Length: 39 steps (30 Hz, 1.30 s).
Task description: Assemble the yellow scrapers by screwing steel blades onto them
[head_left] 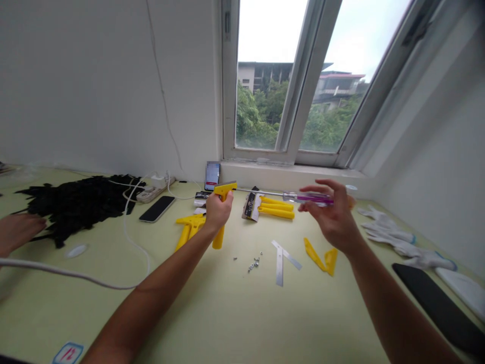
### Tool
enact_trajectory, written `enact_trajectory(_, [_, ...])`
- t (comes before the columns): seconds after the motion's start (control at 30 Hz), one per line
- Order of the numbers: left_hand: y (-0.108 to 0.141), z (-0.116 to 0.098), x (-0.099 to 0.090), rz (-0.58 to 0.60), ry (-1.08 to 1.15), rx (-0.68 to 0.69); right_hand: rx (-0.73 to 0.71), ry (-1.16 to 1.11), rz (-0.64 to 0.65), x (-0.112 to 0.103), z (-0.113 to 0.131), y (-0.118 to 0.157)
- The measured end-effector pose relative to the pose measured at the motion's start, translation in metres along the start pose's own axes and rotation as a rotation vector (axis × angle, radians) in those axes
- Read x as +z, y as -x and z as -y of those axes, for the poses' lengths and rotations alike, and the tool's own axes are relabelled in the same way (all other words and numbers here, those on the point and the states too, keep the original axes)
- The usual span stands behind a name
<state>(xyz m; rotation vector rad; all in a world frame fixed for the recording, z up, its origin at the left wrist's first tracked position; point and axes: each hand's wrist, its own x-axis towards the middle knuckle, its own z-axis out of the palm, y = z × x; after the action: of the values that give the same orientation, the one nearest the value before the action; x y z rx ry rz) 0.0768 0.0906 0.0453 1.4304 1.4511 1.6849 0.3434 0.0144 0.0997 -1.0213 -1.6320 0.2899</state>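
Observation:
My left hand (pixel 219 211) is closed around the yellow handle of a scraper (pixel 226 188), holding it upright with its head on top. A screwdriver (pixel 308 198) with a clear purple handle lies between the fingers and thumb of my right hand (pixel 337 217). Its long shaft points left, and the tip meets or nearly meets the scraper head; I cannot tell which. Below on the table are several small screws and nuts (pixel 254 264), two flat metal blades (pixel 279 265) lying crossed, and two yellow plastic pieces (pixel 314 255). More yellow scrapers (pixel 191 222) rest behind my left forearm.
Yellow handles beside a black-labelled package (pixel 250 206) lie near the window. Leftward are a phone (pixel 157 209), a power strip (pixel 151 191), a white cable (pixel 127 227) and a black pile (pixel 91 202), touched by another person's hand (pixel 20 231). White gloves (pixel 390 235) and a black slab (pixel 432 303) sit right.

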Motion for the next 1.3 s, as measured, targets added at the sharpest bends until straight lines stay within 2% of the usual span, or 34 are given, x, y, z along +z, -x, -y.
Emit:
enact_trajectory(0.07, [0.002, -0.001, 0.000, 0.022, -0.046, 0.023, 0.060, 0.079, -0.135, 0.000, -0.001, -0.001])
enact_trajectory(0.1, [0.003, -0.001, 0.000, 0.027, -0.059, 0.032, 0.093, 0.106, -0.161, 0.000, -0.003, -0.001])
enact_trajectory(0.13, [0.004, -0.001, 0.000, 0.028, -0.065, 0.035, 0.108, 0.105, -0.138, -0.001, -0.004, -0.002])
enact_trajectory(0.23, [0.003, 0.003, 0.001, 0.032, -0.058, 0.031, 0.051, -0.034, 0.036, -0.003, -0.010, -0.004])
enact_trajectory(0.3, [0.002, 0.006, 0.002, 0.045, -0.049, 0.032, 0.070, -0.021, -0.016, -0.002, -0.014, -0.005])
enact_trajectory(0.37, [0.001, 0.008, 0.002, 0.048, -0.031, 0.030, 0.163, 0.058, -0.103, 0.000, -0.020, -0.006])
enact_trajectory(0.4, [0.000, 0.008, 0.002, 0.041, -0.022, 0.024, 0.195, 0.065, -0.100, 0.001, -0.022, -0.006])
enact_trajectory(0.53, [-0.004, 0.008, -0.001, 0.015, -0.012, 0.001, 0.128, -0.102, 0.092, 0.005, -0.030, -0.005])
enact_trajectory(0.67, [-0.006, 0.009, -0.002, 0.017, -0.016, 0.001, 0.210, -0.026, 0.003, 0.006, -0.030, -0.005])
enact_trajectory(0.8, [-0.005, 0.012, -0.002, 0.043, -0.055, 0.013, 0.120, -0.104, 0.103, 0.003, -0.026, -0.006])
enact_trajectory(0.93, [-0.003, 0.014, -0.001, 0.106, -0.155, 0.057, 0.176, 0.094, -0.029, -0.002, -0.023, -0.006])
enact_trajectory(1.07, [-0.003, 0.014, 0.000, 0.108, -0.223, 0.052, 0.062, -0.003, 0.108, -0.006, -0.017, -0.006])
enact_trajectory(1.13, [-0.003, 0.013, 0.000, 0.112, -0.209, 0.046, 0.025, 0.034, 0.082, -0.006, -0.014, -0.006])
enact_trajectory(1.23, [-0.001, 0.012, 0.001, 0.116, -0.153, 0.031, 0.094, 0.136, -0.028, -0.003, -0.011, -0.004])
enact_trajectory(1.3, [0.000, 0.011, 0.001, 0.114, -0.118, 0.017, 0.121, 0.098, 0.005, -0.002, -0.009, -0.003])
